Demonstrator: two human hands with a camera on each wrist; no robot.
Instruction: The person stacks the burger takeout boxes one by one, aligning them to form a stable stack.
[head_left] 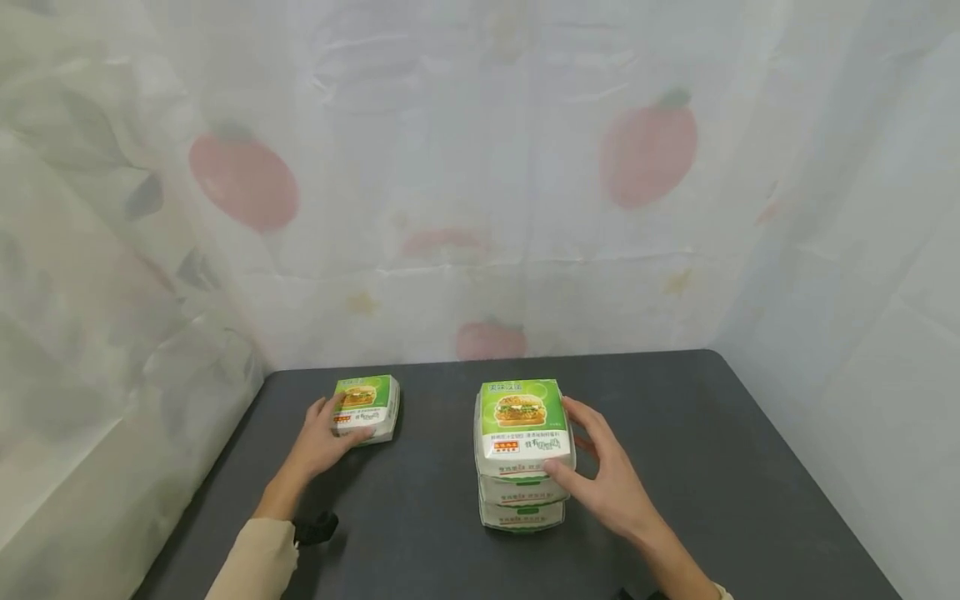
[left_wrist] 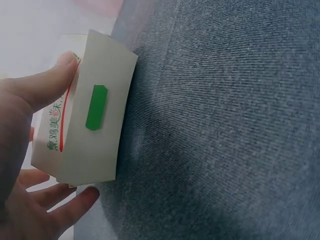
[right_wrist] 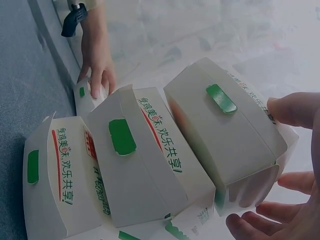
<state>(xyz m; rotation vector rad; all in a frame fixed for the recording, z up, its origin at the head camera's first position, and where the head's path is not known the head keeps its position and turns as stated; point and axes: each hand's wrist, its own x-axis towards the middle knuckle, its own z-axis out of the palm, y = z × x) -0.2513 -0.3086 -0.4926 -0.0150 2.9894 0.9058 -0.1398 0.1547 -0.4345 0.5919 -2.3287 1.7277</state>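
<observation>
A green-and-white burger box sits on the dark table at the left, a burger printed on its lid. My left hand holds it, thumb at the front and fingers over the left side; in the left wrist view the thumb lies against the lid's lettered slope. Nearer the middle stands a stack of three matching boxes. My right hand grips the top box from the right, thumb at its front corner. In the right wrist view this top box leans at an angle against the middle box, above the bottom box.
The dark grey table extends around the boxes. Pale curtains printed with strawberries hang behind it and along both sides. A black wrist strap is on the left wrist.
</observation>
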